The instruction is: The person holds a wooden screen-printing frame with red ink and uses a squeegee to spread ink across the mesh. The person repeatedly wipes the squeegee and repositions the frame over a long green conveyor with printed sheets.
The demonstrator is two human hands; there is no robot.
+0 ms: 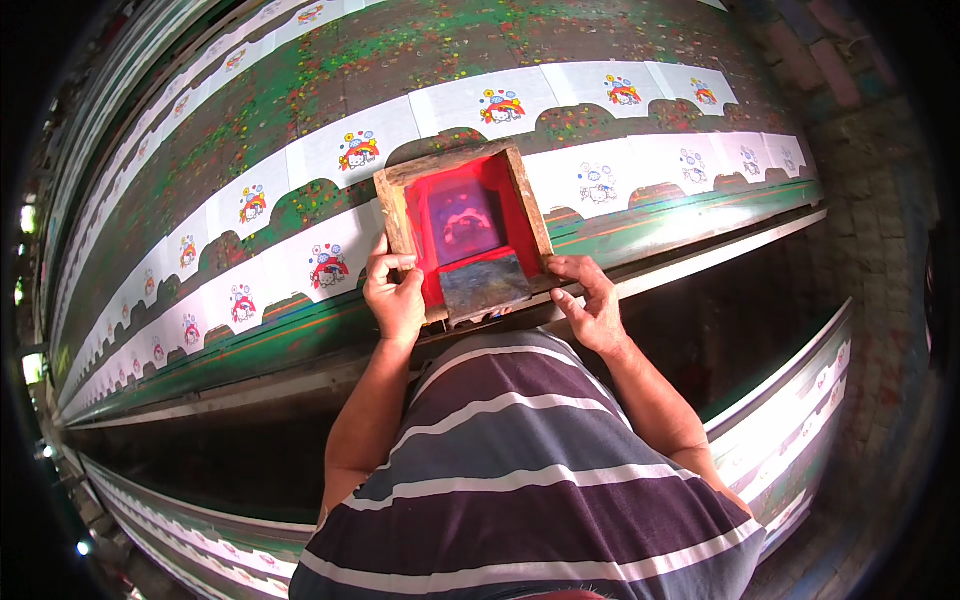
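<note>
I hold a wooden screen-printing frame [532, 206] over the nearest row of white printed sheets. Inside it are red ink, a translucent purple mesh with a cartoon stencil [465, 215] and a dark, stained flat blade [485, 285] across the lower end. My left hand [398, 305] is closed on the frame's left side, thumb toward the inside. My right hand [593, 305] grips the frame's lower right corner with its fingertips. The sheet [328, 235] left of the frame bears a colored cartoon print; those to the right [640, 170] show mostly outlines.
A long green, paint-speckled printing table [250, 110] carries several rows of printed sheets. Its metal rail [690, 240] runs before my striped-clad body. Another table with sheets [795, 430] lies at lower right and left, beyond a dark gap. A brick floor [860, 200] shows at right.
</note>
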